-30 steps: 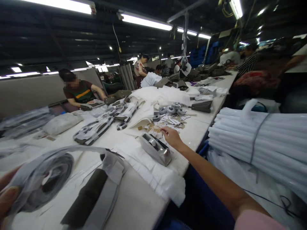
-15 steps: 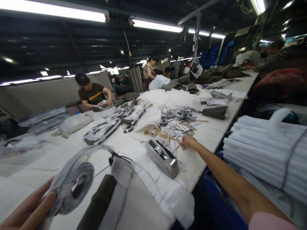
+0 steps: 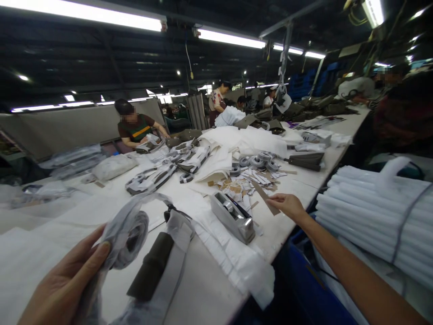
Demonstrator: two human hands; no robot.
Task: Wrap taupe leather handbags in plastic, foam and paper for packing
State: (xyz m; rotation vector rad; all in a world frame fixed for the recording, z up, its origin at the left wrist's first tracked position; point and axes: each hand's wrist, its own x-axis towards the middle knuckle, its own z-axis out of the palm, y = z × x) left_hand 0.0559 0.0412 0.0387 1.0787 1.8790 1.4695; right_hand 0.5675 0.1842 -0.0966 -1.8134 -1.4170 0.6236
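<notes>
Right hand (image 3: 289, 205): thumb and fingertips pinched together on the near end of a brown strip (image 3: 265, 198). The strip is narrow, flat, straight-edged and matte, card-like; its far end points to the tag pile. Whether it touches the tabletop, I cannot tell.

Left hand (image 3: 69, 277): thumb and fingers closed on the edge of a coiled strap (image 3: 120, 257) at near left. The strap is grey, wound in a loose spiral and covered in translucent, wrinkled wrapping; a length of it arcs over toward an olive piece (image 3: 152, 266). This piece is dark, cloth-like and rolled into a tube shape, with a pale band (image 3: 172, 273) along its right side.

Between the hands stands a grey tape dispenser (image 3: 241, 229), smooth and hard, with a slim dark rod (image 3: 239, 206) lying along its top. It sits between the olive piece and the brown strip. White plastic sheets (image 3: 237, 266), thin and creased, run beside it and hang over the table edge.

Just beyond the strip: a scattered pile of tags (image 3: 257, 178), white and tan; behind it, small grey coils (image 3: 259, 160) and rumpled white sheets (image 3: 243, 140).

Right of the white table (image 3: 209, 293): bundled white tubes (image 3: 365, 212), soft-looking, bound by a dark cord (image 3: 404, 225). Across the table, a co-worker (image 3: 140, 126) bends over similar olive pieces.
</notes>
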